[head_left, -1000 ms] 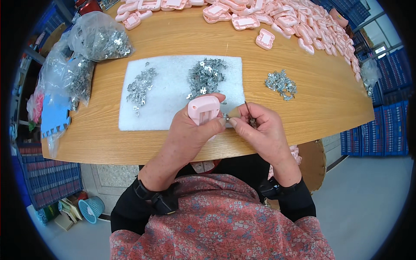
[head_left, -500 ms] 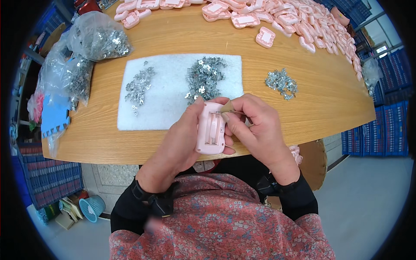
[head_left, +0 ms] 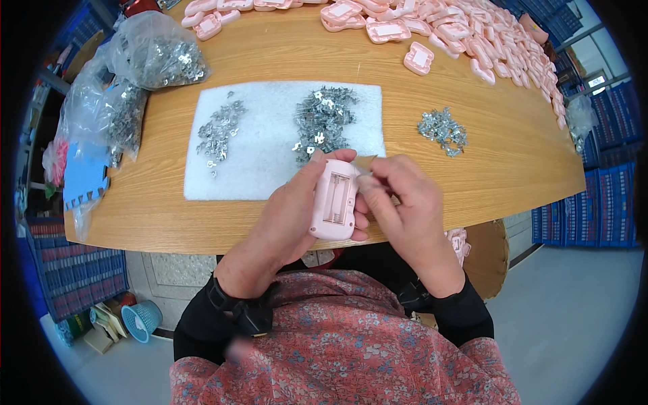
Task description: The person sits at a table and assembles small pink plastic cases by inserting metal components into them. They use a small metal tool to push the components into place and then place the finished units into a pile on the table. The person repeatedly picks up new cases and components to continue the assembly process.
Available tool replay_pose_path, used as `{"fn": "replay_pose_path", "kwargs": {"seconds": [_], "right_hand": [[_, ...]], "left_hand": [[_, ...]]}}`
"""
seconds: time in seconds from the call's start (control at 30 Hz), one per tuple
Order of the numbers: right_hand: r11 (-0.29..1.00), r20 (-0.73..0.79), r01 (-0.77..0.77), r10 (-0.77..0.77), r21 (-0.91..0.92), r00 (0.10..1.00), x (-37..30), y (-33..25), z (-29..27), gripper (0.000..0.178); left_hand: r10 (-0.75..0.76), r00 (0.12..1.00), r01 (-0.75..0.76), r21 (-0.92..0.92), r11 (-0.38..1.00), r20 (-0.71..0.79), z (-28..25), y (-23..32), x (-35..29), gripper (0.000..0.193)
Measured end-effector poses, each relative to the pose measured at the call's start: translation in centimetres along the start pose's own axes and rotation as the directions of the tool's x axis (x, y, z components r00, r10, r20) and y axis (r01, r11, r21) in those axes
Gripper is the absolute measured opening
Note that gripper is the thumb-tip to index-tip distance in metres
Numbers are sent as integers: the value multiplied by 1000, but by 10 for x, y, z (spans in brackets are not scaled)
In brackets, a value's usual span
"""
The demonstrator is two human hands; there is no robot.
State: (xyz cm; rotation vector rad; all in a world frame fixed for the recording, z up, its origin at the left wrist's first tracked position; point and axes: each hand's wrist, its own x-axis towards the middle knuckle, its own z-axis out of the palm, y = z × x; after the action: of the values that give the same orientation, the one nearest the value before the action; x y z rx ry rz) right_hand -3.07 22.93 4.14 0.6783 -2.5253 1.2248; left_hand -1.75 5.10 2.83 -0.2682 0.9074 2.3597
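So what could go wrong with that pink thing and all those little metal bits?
The pink case might slip if the left hand loosens its hold. That hand could also bump the metal pieces close beyond it on the white pad and scatter them.

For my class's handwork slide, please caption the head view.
Left hand holding a pink rounded plastic casing, right hand beside it, near silver metal pieces on a white rectangular mat.
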Motion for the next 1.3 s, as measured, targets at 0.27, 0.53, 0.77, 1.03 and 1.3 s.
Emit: {"fn": "replay_pose_path", "kwargs": {"seconds": [0.27,0.53,0.77,1.03,1.3], "right_hand": [[920,248,-317,259,233,934,5,-9,0,25],[681,453,-557,353,475,819,5,-16,-8,22],[536,434,-572,372,621,821,-3,3,-6,24],[624,440,-564,361,541,822,-2,4,-10,18],[944,200,-312,287,105,937,-20,20,-15,20]], "left_hand": [[37,999,-35,218,975,-4,5,-6,-3,56],[-24,999,19,203,979,24,3,-10,-4,58],[0,997,-10,144,990,72,1,-9,1,56],[-17,997,5,172,985,71,-2,-12,-1,55],[31,999,-23,267,963,-26,0,-12,3,51]]}}
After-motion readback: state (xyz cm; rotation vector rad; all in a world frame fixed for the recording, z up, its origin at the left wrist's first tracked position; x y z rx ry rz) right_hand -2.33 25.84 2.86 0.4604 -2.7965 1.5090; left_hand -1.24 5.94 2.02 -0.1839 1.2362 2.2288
